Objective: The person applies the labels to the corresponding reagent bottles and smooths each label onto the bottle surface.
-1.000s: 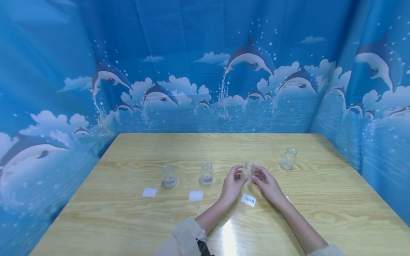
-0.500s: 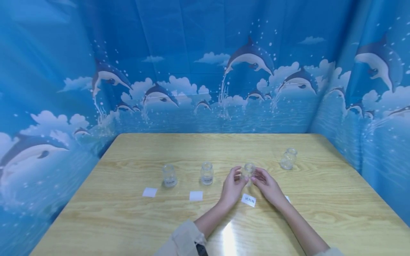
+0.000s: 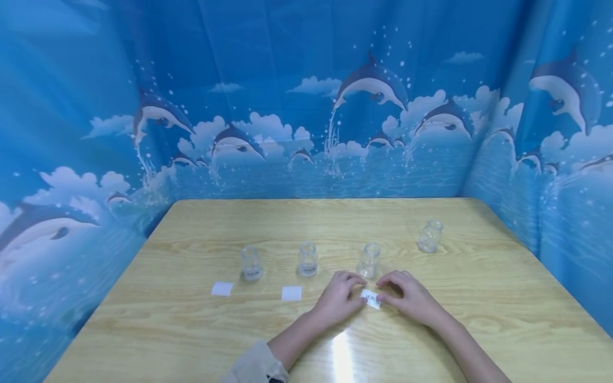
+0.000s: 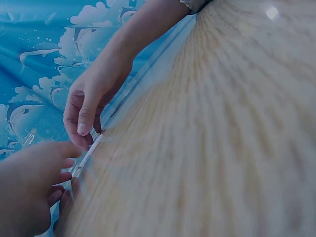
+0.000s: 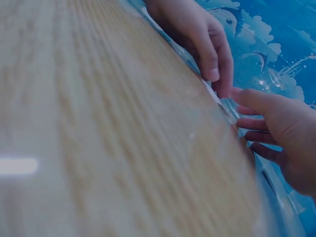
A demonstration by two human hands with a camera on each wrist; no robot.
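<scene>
Label (image 3: 371, 299), partly covered by left hand (image 3: 337, 299), right hand (image 3: 414, 300), print blurred

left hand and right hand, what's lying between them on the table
In the head view, a white label with dark printing lies between the left hand and the right hand; a glass jar stands beyond it.

Left hand (image 3: 337, 301) and right hand (image 3: 413, 299) are bare, lower forearms (image 3: 298, 336) too. Behind left hand: loose cream sleeve (image 3: 250, 368), creased cuff (image 3: 276, 366); small black item (image 3: 275, 380) at its edge, mostly cropped, can't ID. Up from right hand: pale sleeve edge (image 4: 191, 4), left wrist view only.
</scene>
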